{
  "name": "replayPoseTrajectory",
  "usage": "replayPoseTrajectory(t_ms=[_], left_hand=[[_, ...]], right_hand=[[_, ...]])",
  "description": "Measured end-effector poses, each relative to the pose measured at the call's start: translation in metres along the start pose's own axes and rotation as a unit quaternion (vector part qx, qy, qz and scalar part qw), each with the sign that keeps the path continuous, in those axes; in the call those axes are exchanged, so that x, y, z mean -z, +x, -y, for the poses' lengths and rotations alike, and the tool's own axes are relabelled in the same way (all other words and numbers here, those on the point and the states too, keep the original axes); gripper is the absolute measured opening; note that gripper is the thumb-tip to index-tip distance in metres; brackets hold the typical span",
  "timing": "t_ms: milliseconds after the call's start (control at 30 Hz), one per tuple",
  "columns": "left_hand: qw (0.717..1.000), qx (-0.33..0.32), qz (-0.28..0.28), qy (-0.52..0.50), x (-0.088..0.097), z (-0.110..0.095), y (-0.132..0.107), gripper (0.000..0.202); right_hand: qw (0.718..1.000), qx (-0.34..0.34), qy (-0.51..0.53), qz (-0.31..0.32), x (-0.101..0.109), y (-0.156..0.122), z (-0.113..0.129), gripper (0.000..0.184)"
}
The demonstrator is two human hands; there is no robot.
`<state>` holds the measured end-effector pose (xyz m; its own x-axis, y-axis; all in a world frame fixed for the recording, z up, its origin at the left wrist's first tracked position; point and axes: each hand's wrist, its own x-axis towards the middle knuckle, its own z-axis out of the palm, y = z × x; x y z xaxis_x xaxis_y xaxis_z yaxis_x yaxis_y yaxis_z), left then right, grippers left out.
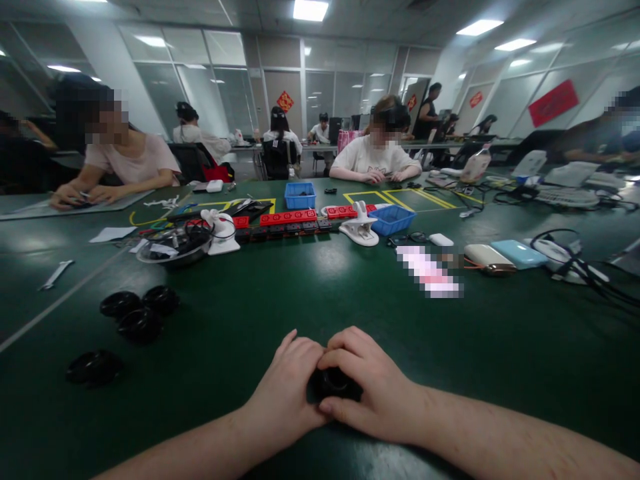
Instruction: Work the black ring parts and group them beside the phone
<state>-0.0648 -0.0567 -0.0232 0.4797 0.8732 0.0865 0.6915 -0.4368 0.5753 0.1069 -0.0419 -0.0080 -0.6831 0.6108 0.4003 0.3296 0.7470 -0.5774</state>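
Observation:
Close in front of me on the green table, a glossy black round part point(336, 385) is held between both hands. My left hand point(289, 379) is closed against its left side, though most of those fingertips are hidden. From the right, my right hand point(376, 381) wraps round it, fingers over the far side and thumb at the near side. The part's lower edge is covered, so I cannot tell whether it touches the tabletop. Off to the left lie several similar black ring-shaped parts point(140, 325), three of them bunched together and one point(94, 368) nearer me.
A bowl of small parts point(173, 250), white clip stands point(360, 225), red and black strips point(289, 218) and blue bins point(393, 219) line the table's middle. A wrench point(57, 274) lies left; power banks point(520, 253) and cables lie right. People sit across the table.

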Motion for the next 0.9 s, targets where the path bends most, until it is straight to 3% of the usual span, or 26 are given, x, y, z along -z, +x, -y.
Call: replayPoseTrajectory(t_ms=[200,300,467,667,900], left_hand=[[1.000,-0.001,0.007,-0.007,0.003,0.003,0.002,0.029],[1.000,-0.016,0.009,-0.011,0.004,0.005,0.003,0.033],[1.000,-0.008,-0.008,0.005,0.009,0.012,0.005,0.030],[0.994,0.055,-0.058,0.074,0.022,0.037,0.015,0.030],[0.984,0.094,-0.100,0.116,0.028,0.044,0.016,0.031]], right_hand=[[0.999,-0.023,-0.027,0.019,0.000,0.001,0.001,0.033],[0.999,0.001,-0.035,0.020,0.002,0.000,0.000,0.031],[0.995,0.041,-0.018,-0.094,0.013,-0.001,-0.010,0.035],[0.980,-0.054,0.022,-0.189,0.015,0.005,-0.030,0.025],[0.973,-0.106,0.035,-0.203,0.012,0.011,-0.039,0.018]])
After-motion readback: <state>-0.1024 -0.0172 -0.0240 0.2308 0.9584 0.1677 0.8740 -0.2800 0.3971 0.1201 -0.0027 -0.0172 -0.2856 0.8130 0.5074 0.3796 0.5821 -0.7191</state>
